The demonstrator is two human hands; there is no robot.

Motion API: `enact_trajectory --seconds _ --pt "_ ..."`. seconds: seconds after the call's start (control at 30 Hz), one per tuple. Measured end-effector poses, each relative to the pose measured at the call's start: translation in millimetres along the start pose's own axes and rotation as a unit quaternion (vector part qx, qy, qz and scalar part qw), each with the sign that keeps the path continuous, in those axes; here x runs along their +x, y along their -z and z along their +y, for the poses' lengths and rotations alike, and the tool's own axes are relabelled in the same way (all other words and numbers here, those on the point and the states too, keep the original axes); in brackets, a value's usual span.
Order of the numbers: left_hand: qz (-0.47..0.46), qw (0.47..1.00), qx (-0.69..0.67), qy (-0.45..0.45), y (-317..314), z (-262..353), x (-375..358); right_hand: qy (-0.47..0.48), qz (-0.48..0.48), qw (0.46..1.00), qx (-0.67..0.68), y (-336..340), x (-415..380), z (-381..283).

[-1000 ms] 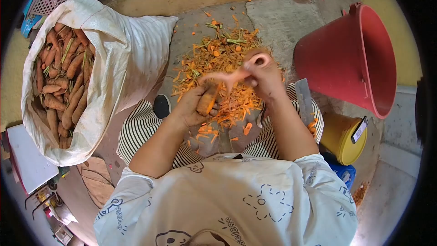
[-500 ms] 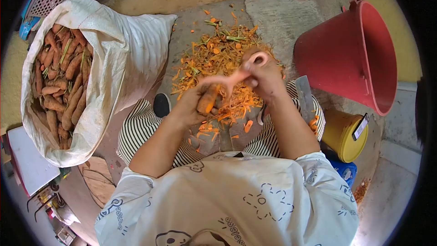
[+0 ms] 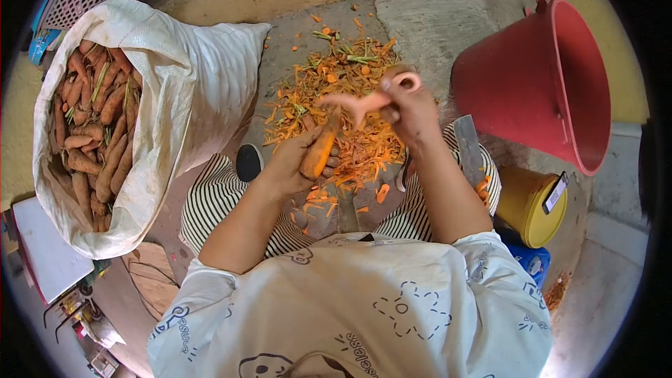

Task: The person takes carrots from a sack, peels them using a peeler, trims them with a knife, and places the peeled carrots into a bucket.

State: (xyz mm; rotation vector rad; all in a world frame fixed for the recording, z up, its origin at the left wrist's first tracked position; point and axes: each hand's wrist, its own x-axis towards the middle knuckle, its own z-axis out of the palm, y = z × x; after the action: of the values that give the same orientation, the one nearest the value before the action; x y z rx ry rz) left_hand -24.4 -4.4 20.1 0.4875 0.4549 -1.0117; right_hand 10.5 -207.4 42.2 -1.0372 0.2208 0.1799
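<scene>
A partly peeled carrot [image 3: 319, 155] is gripped in my left hand [image 3: 292, 159], its bright orange side showing beside darker unpeeled skin. My right hand [image 3: 413, 113] is closed around the handle of a pink Y-shaped peeler [image 3: 369, 103], which has a ring at its end. The peeler's head is above the carrot's far end and blurred by motion. Beneath both hands spreads a heap of carrot peelings [image 3: 374, 141] with cut ends and green stems. A knife with a broad blade [image 3: 467, 138] lies on my right leg.
To the left, a white woven sack [image 3: 222, 63] gapes open, full of unpeeled carrots [image 3: 105, 119]. A large red bucket [image 3: 500, 80] leans at the right. Nearer me stand a yellow tub [image 3: 521, 196] with a phone [image 3: 555, 193] against its lid, and a blue container [image 3: 534, 264].
My right hand and the peeler have shifted slightly away from the carrot, to the right. The carrot has turned in my left hand, now showing more peeled orange surface.
</scene>
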Motion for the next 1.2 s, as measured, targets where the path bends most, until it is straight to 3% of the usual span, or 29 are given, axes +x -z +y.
enact_trajectory --seconds 0.03,0.13,0.23,0.27,0.3,0.37,0.47,0.53,0.57,0.63,0.67,0.77,0.87,0.97,1.07,1.2 --pt "0.013 1.000 0.011 -0.007 -1 -1 1 -0.035 -0.079 0.995 0.040 -5 -5 4" --pt "0.117 0.987 0.097 -0.043 -17 -3 -6 -0.102 -0.205 0.973 -0.022 -16 -12 14" --pt "-0.039 0.999 -0.014 0.012 7 -5 3 -0.088 0.005 0.989 -0.122 -3 5 3" --pt "-0.012 1.000 -0.002 -0.002 8 -5 3 0.002 0.084 0.994 -0.070 5 16 1" --pt "0.016 1.000 0.011 -0.016 2 -4 0 0.061 0.161 0.972 -0.161 13 22 -8" --pt "0.038 0.999 0.023 -0.020 1 -2 -2 0.099 0.179 0.977 -0.063 31 24 -10" --pt "0.001 0.999 0.039 -0.018 7 2 1 0.014 0.057 0.998 -0.004 -3 -1 -11" --pt "-0.041 0.995 0.080 -0.046 4 0 2 -0.062 -0.114 0.991 0.038 -12 -11 -1" --pt "0.001 0.996 0.076 -0.048 2 -2 2 -0.098 -0.199 0.974 0.039 -12 -13 4" --pt "0.084 0.993 0.071 -0.052 -3 -6 2 -0.101 -0.137 0.985 -0.011 -8 -8 5" --pt "0.052 0.997 0.046 -0.025 0 -6 3 -0.101 -0.106 0.989 -0.035 -7 -3 4" --pt "-0.012 1.000 -0.001 0.015 7 -1 6 0.056 0.127 0.975 -0.173 15 20 -11" --pt "0.007 1.000 0.000 -0.011 1 1 3 0.117 0.205 0.964 -0.125 17 20 -11" --pt "0.059 0.998 0.023 -0.029 -2 0 3 -0.025 0.009 0.999 0.028 -9 -4 -5" --pt "0.097 0.990 0.092 -0.050 -10 -3 -2 -0.092 -0.194 0.975 0.057 -19 -13 8" --pt "0.091 0.994 0.055 -0.039 8 -7 10 -0.121 -0.085 0.988 -0.040 -8 0 13"
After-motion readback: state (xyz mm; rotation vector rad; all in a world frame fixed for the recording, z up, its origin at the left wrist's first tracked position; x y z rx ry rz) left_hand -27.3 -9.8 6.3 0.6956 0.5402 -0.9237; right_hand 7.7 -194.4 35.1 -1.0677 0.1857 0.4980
